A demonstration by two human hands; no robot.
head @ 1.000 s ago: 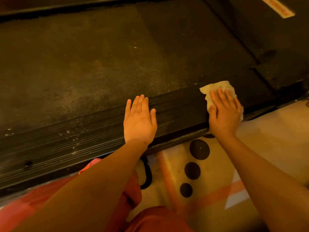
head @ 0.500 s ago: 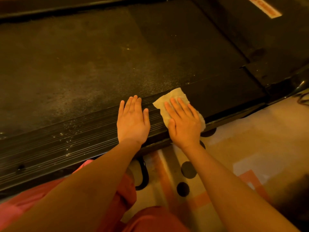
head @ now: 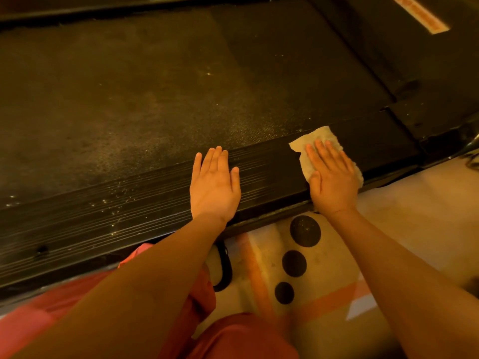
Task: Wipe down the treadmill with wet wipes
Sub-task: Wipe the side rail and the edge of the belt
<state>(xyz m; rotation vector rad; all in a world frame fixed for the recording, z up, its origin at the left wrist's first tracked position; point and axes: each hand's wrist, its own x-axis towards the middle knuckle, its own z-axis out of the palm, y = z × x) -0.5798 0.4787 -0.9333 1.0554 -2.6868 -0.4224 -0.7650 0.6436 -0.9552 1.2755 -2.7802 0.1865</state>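
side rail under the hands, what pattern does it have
Black with fine lengthwise ribs, on the side rail, seen in the head view.

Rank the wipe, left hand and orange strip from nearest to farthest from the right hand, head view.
1. wipe, pressed under the right hand.
2. left hand, leftward on the same rail.
3. orange strip, far top right.

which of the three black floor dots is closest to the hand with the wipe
The biggest dot, right under the treadmill's side rail, just below the right hand pressing the wet wipe. The middle dot and smallest dot lie farther toward the person.
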